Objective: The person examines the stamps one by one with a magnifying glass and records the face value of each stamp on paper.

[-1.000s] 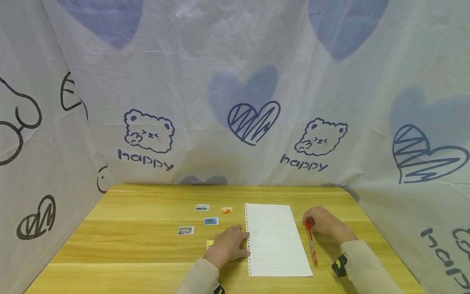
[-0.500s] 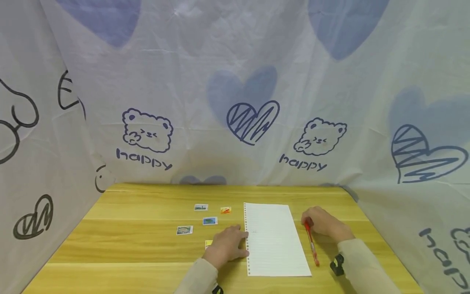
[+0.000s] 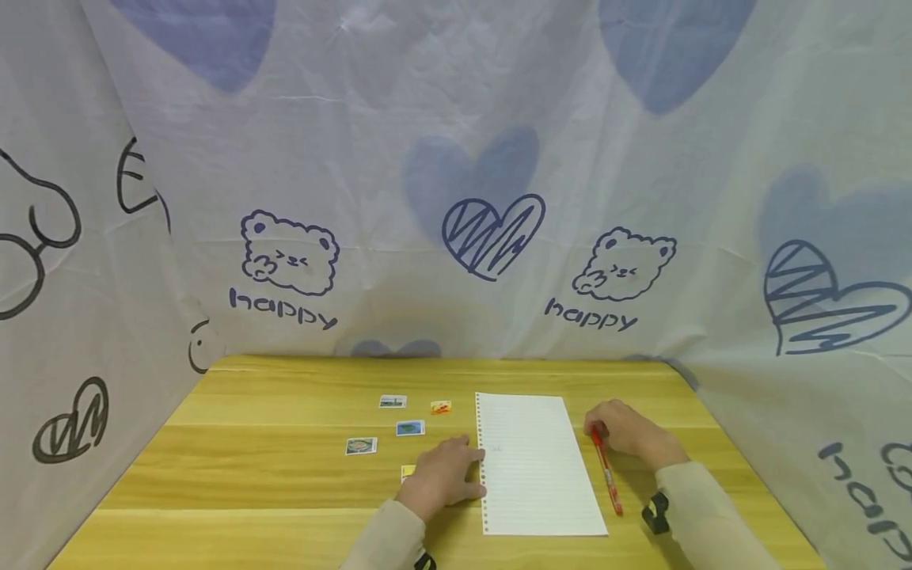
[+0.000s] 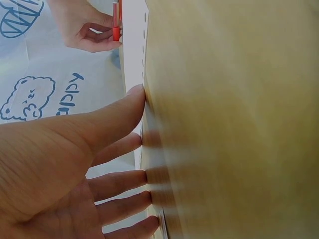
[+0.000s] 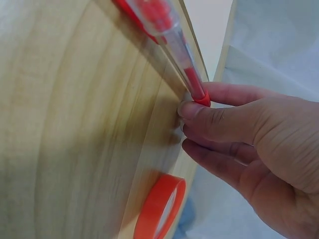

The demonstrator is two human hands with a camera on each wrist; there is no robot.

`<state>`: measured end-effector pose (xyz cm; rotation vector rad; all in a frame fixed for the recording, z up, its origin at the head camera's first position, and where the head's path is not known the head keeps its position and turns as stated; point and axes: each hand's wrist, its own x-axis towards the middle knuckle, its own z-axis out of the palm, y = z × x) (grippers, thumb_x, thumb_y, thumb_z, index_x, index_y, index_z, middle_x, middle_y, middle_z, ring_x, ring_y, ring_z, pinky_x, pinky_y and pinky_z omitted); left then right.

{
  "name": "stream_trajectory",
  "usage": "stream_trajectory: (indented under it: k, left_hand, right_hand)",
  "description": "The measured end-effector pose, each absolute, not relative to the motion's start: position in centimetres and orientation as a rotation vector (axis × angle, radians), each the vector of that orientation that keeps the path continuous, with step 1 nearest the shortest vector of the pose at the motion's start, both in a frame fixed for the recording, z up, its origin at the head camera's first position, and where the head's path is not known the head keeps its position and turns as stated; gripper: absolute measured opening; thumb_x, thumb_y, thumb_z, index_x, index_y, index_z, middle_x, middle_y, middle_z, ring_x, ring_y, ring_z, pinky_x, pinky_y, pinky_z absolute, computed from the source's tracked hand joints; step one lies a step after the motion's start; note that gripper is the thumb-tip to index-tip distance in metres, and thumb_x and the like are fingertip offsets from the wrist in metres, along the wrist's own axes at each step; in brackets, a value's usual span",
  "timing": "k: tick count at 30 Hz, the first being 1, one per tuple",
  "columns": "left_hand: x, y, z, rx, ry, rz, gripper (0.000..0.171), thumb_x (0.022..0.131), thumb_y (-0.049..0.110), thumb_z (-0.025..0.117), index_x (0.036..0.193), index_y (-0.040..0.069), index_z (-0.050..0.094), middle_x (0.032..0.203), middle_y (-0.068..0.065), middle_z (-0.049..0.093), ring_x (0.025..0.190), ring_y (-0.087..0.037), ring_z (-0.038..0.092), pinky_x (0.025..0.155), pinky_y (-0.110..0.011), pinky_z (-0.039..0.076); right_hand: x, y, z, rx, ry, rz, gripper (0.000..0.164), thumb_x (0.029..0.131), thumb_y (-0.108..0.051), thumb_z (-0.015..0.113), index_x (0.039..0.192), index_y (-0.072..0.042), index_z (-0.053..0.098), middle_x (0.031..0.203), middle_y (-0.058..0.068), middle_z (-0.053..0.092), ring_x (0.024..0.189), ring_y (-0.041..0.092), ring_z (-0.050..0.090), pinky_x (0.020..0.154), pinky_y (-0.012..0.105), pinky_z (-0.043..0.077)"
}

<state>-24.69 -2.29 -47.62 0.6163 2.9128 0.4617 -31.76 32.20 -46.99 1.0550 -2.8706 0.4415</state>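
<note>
A red pen with a clear barrel slants along the right side of a lined, hole-punched sheet of paper. My right hand pinches the pen's far red end between thumb and forefinger, seen closely in the right wrist view at the pen. At the paper's left edge, my left hand rests with spread fingers, its thumb and fingertips right at the punched holes. In the left wrist view, the fingers of this hand reach nearly straight. A yellow stamp-like piece is partly hidden behind the left hand.
Several small picture stamps lie left of the paper, among them a blue one and a green one. An orange-red ring stands beyond the right hand in the right wrist view. A printed cloth hangs behind the wooden table.
The pen's near end has swung slightly to the right and toward me, and my right hand has shifted a little left. The left hand and paper have stayed in place.
</note>
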Motion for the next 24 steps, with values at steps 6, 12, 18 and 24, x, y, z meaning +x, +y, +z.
stream_trajectory:
  k: [6, 12, 18, 24]
  left_hand:
    - [-24.66, -2.28, -47.57, 0.616, 2.916, 0.462, 0.061, 0.085, 0.040, 0.082, 0.140, 0.019, 0.065, 0.156, -0.015, 0.053, 0.142, -0.036, 0.053, 0.109, -0.062, 0.049]
    - [-24.54, -2.28, -47.51, 0.621, 2.931, 0.459, 0.060, 0.084, 0.039, 0.083, 0.138, 0.019, 0.066, 0.154, -0.015, 0.055, 0.139, -0.037, 0.055, 0.105, -0.062, 0.052]
    - [-24.51, -2.28, -47.51, 0.620, 2.929, 0.458, 0.061, 0.084, 0.040, 0.083, 0.139, 0.019, 0.066, 0.154, -0.015, 0.054, 0.139, -0.037, 0.055, 0.105, -0.063, 0.051]
    - [-24.51, -2.28, -47.64, 0.617, 2.925, 0.464, 0.061, 0.085, 0.040, 0.083, 0.139, 0.019, 0.066, 0.154, -0.015, 0.054, 0.140, -0.036, 0.055, 0.107, -0.062, 0.051]
  right_hand:
    - [-31.55, 32.42, -47.08, 1.009, -2.920, 0.474, 0.034, 0.069, 0.023, 0.069, 0.088, -0.003, 0.076, 0.082, 0.003, 0.074, 0.073, 0.007, 0.059, 0.066, 0.025, 0.056]
    - [-31.35, 32.63, -47.31, 0.999, -2.896, 0.458, 0.036, 0.068, 0.023, 0.067, 0.092, -0.001, 0.078, 0.087, 0.007, 0.076, 0.076, 0.012, 0.063, 0.067, 0.026, 0.057]
    - [-31.16, 32.55, -47.54, 1.020, -2.856, 0.427, 0.033, 0.071, 0.021, 0.068, 0.092, -0.001, 0.079, 0.084, 0.005, 0.075, 0.073, 0.009, 0.058, 0.064, 0.024, 0.053]
    - [-31.00, 32.51, -47.78, 1.111, -2.748, 0.218, 0.024, 0.078, 0.015, 0.070, 0.086, -0.006, 0.077, 0.073, 0.000, 0.058, 0.066, 0.008, 0.046, 0.060, 0.024, 0.045]
